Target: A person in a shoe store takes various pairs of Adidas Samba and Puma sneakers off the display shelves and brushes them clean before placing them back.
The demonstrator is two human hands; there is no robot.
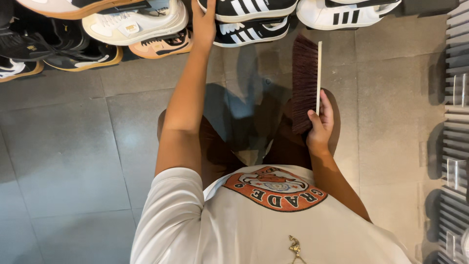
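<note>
White shirt (254,225) with an orange and black round emblem fills the lower frame, nearest the camera; a small gold pendant (294,247) hangs at its lower edge. Right hand (320,124) is closed around the lower end of a brush (307,83); the brush has a thin pale flat back on its right side and dense dark brown bristles facing left; it is held upright above the grey tiled floor (73,146). Left hand (204,22) reaches forward and rests on a black sneaker with white stripes (249,9); finger spread cannot be told. Further sneakers (132,24) lie in rows alongside.
</note>
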